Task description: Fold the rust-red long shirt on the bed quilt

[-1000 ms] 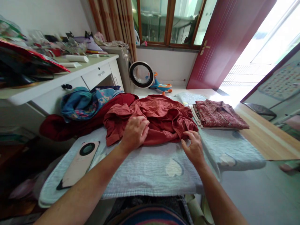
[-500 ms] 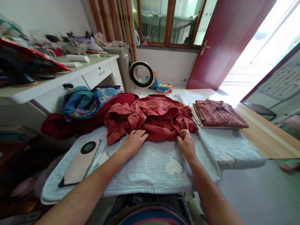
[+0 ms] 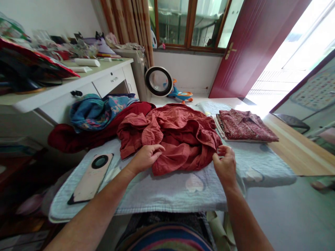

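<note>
Red garment point(image 3: 174, 137) bulges between left hand point(image 3: 145, 157) and right hand point(image 3: 226, 164).

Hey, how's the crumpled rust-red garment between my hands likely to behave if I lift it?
The rust-red garment will probably sag limply, since it lies in loose, soft folds. Its fine wrinkles suggest thin cloth, so it's likely fairly light. Pushed, it may bunch up, as it's already rumpled on the pale blue cloth.

Multicoloured striped top point(image 3: 167, 238), bare forearms point(image 3: 104, 205)
</note>
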Demonstrator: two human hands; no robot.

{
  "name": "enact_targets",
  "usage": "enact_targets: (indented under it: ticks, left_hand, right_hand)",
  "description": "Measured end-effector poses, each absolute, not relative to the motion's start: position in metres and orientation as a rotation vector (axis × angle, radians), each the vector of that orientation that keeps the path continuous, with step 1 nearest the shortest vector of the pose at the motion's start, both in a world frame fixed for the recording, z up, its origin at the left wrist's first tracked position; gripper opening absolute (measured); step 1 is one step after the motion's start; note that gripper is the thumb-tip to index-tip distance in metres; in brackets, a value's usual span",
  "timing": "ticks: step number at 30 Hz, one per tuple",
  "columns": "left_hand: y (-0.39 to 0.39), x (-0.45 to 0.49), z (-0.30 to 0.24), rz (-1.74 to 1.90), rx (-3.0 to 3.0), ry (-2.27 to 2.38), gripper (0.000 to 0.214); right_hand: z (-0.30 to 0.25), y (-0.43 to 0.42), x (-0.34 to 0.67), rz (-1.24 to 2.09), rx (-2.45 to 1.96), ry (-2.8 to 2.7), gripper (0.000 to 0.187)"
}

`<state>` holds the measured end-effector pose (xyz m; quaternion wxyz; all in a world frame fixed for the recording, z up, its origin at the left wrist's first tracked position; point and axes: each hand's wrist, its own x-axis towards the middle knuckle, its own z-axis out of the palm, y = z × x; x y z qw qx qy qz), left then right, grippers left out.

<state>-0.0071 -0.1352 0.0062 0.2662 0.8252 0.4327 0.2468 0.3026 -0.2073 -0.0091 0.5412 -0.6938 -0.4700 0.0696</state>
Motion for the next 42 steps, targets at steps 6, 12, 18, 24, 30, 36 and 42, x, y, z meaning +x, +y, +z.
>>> enact_targets:
  ticks: [6,12,18,24,30,36,42]
  left_hand:
    - [-0.146,-0.001,-0.022,0.496,2.523,1.284,0.022]
    - [-0.172,-0.011,-0.008,0.286,2.616,1.077,0.028]
    - [-0.178,-0.020,-0.005,0.032,2.514,0.991,0.067]
    - [-0.179,-0.017,-0.010,0.095,2.566,1.003,0.059]
    - [-0.173,-0.013,-0.019,0.247,2.526,1.034,0.017]
    - [-0.189,-0.016,-0.012,0.287,2.566,0.974,0.035]
    - [-0.196,-0.011,-0.011,0.158,2.618,1.026,0.030]
  right_hand:
    - [-0.018,-0.229,0.270,0.134,-1.503,-1.962,0.016]
    - [-0.026,-0.229,0.274,0.450,-1.513,-2.291,0.049]
    - [-0.023,-0.232,0.280,0.481,-1.525,-2.385,0.059]
    - [-0.020,-0.232,0.279,0.364,-1.501,-2.076,0.024]
    - [-0.020,-0.233,0.279,0.196,-1.737,-1.978,0.020]
    - [-0.011,-0.259,0.267,0.168,-1.633,-2.189,0.026]
    - [-0.011,-0.276,0.259,0.366,-1.556,-2.403,0.049]
